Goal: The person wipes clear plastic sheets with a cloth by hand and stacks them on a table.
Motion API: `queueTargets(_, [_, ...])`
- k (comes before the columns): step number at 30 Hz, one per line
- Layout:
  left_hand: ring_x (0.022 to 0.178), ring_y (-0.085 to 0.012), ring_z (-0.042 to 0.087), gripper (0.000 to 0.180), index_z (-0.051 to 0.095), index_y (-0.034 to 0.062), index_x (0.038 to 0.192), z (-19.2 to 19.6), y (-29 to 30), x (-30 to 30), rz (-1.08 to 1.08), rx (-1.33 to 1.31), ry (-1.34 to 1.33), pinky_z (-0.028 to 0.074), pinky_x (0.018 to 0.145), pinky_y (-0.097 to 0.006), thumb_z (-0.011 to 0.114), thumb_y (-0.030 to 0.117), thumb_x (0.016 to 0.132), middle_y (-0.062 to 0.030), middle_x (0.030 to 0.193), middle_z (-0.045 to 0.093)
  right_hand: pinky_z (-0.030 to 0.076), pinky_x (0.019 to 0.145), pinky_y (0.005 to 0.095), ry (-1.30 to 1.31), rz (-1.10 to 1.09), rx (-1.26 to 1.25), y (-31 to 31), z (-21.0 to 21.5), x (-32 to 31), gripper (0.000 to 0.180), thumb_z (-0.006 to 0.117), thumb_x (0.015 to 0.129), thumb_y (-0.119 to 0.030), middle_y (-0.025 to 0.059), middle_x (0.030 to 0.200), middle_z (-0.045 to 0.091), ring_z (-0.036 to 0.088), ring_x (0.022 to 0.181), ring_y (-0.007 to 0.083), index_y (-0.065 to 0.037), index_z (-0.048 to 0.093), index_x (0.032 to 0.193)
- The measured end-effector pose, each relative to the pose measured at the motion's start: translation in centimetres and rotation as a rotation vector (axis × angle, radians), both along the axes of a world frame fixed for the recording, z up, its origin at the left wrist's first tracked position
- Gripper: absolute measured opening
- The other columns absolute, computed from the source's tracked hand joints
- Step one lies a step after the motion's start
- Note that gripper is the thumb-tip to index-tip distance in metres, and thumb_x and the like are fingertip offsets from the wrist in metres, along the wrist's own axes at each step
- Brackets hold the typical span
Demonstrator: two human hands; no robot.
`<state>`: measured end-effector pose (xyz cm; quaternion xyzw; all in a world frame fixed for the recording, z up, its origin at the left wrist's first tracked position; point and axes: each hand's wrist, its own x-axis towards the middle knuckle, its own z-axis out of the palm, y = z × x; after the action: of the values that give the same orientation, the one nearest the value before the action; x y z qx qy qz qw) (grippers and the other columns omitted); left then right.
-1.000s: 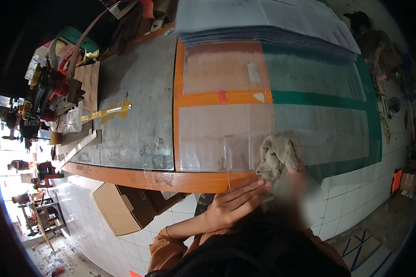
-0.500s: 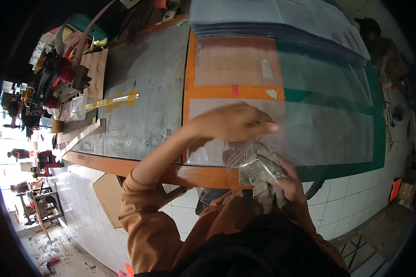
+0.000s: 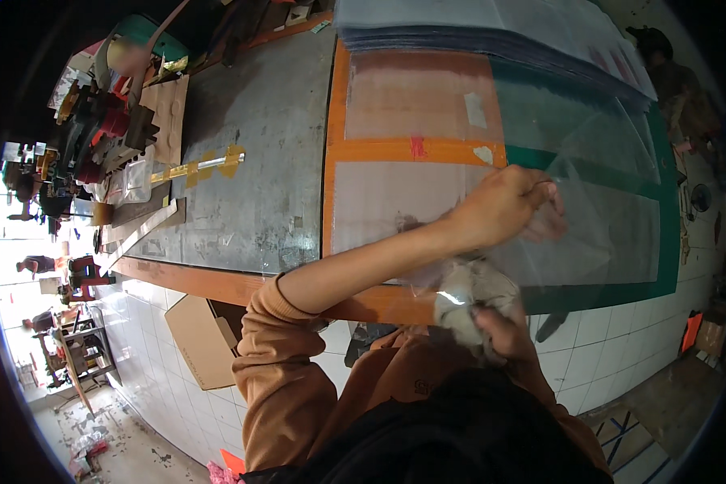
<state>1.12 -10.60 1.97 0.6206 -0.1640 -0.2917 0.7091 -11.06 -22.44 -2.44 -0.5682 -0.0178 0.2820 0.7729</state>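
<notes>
A thin clear plastic sheet (image 3: 582, 173) is raised over the right part of the table, its outline hard to follow against the surface. My left hand (image 3: 508, 208) reaches across to the right with curled fingers, closed on the sheet; the fingertips are slightly blurred. Below it, at the table's front edge, my right hand (image 3: 504, 329) grips a crumpled grey-beige rag (image 3: 468, 290). Part of the film shines in front of the rag.
Clear sheets lie flat on the orange and green tabletop (image 3: 460, 152). A tall stack of clear sheets (image 3: 476, 36) stands at the back. Left is a grey board (image 3: 250, 153) with a taped metal strip (image 3: 206, 168). A cardboard box (image 3: 198, 343) sits below the table.
My left hand has moved right and slightly away from me, across the sheet. My right hand has shifted a little with the rag, which now looks more bunched and blurred.
</notes>
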Motion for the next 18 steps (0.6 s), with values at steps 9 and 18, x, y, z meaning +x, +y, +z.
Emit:
queueTargets(9, [0.075,-0.0212,0.066,0.029,0.057,-0.0055,0.085,-0.3,-2.4,-0.7,-0.088,0.004,0.026,0.048,0.074,-0.026,0.038,0.015,0.093,-0.0132,0.083,0.064,0.036,0.092,0.0310,-0.036,0.405,-0.201,1.2,1.4,2.5,0.057,0.047,0.063,-0.002,0.0107,0.111,0.052,0.049,0.103,0.0187,0.005,0.042,0.119])
queueTargets(18, [0.125,-0.0272,0.035,0.073,0.033,-0.0018,0.130,-1.4,6.7,-3.7,0.342,-0.606,0.491,0.032,0.101,-0.042,0.028,0.057,0.087,-0.0205,0.133,0.036,0.034,0.094,0.0330,0.236,0.334,-0.017,0.4,0.3,3.3,0.056,0.057,0.070,-0.007,0.0120,0.111,0.050,0.047,0.107,0.0214,0.000,0.040,0.122])
